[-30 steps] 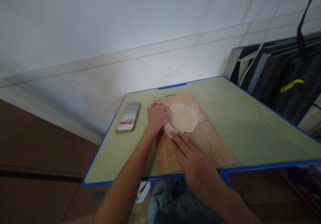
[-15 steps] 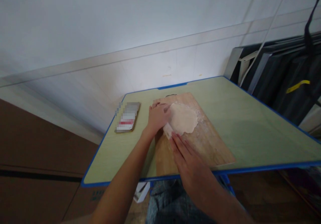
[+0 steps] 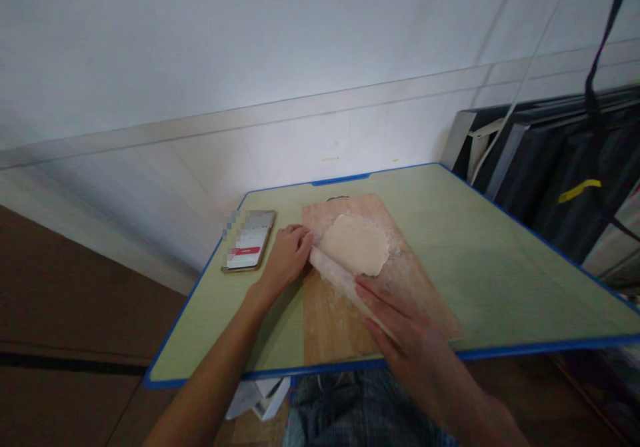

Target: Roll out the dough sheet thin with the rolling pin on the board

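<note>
A floured wooden rolling pin lies slantwise over the cutting board, along the near left edge of a flat, uneven-edged sheet of dough. At the pin's far left end, my left hand is closed round it, just off the board's left edge. My right hand has the pin's near end between thumb and outstretched fingers, and covers that end. Flour dusts the board around the dough.
A phone with a lit screen lies left of the board on the blue-edged green table. Behind the table stands a white wall. Dark flat panels lean at the right, with a black strap hanging before them.
My hands have moved apart along the rolling pin, the left outward to the left, the right toward the near right. More of the pin now shows between them.
</note>
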A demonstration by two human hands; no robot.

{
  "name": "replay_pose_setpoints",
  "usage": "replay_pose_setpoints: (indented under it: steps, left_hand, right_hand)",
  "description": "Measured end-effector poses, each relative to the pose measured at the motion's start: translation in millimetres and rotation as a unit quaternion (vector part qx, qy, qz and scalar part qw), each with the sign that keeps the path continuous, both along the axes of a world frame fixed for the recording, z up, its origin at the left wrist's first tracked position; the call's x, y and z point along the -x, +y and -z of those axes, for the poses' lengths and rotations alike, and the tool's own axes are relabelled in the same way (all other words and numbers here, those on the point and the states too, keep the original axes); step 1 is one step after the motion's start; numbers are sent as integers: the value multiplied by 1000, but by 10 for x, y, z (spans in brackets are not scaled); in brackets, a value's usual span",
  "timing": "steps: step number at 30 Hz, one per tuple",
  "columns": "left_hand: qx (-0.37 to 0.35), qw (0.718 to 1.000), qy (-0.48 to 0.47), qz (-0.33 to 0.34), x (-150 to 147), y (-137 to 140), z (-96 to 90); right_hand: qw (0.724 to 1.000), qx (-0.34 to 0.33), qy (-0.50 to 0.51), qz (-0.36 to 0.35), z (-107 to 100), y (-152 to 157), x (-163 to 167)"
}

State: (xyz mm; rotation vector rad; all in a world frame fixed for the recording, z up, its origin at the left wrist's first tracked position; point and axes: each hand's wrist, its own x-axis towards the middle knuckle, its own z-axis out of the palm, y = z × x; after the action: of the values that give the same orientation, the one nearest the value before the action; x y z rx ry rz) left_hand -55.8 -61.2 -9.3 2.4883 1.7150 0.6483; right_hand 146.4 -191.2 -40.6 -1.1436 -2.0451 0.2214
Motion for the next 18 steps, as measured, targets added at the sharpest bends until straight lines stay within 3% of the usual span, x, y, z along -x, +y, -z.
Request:
replay_pose_setpoints:
  steps: [5, 9, 14, 18]
  left_hand:
    - [-39, 998, 50, 16, -84, -215, 4]
    - [-6, 990, 141, 15, -214, -237, -100]
    - [66, 979, 192, -4, -326, 88, -200]
    - [108, 978, 172, -50, -353, 432, -214]
  right_hand:
    - [997, 5, -62, 43, -19, 185, -528]
    - [988, -3, -133, 83, 23, 428, -674]
    - [983, 57, -153, 80, -14, 1032, -720]
    - [975, 156, -143, 73, -29, 1511, -779]
